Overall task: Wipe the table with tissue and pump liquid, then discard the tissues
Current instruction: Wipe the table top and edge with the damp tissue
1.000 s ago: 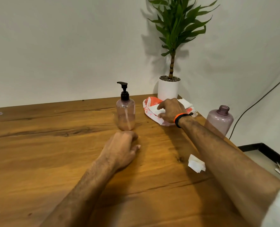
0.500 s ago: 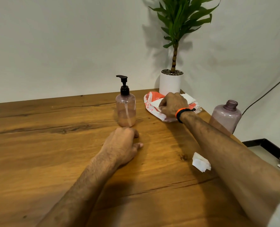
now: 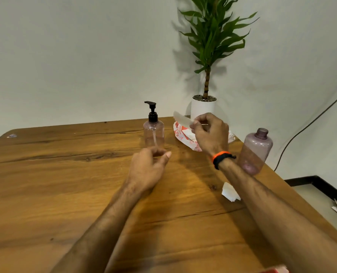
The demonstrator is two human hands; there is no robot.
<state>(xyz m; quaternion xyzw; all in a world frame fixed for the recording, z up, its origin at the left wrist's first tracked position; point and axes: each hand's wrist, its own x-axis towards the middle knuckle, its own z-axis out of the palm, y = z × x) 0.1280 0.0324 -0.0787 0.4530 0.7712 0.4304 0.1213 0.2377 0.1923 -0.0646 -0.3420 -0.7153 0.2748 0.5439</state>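
My right hand is raised above the red and white tissue packet and pinches a white tissue that sticks out to the left. A clear pump bottle with a black pump head stands upright on the wooden table, just left of the packet. In front of that bottle my left hand hovers, fingers loosely curled and holding nothing. A crumpled white tissue lies on the table, partly hidden by my right forearm.
A pinkish bottle without a cap stands near the table's right edge. A potted plant in a white pot sits at the back corner. A black cable hangs along the wall at right. Floor lies beyond the right edge.
My right hand has lifted off the packet, drawing a tissue up with it. My left hand rose slightly off the table and its fingers loosened.
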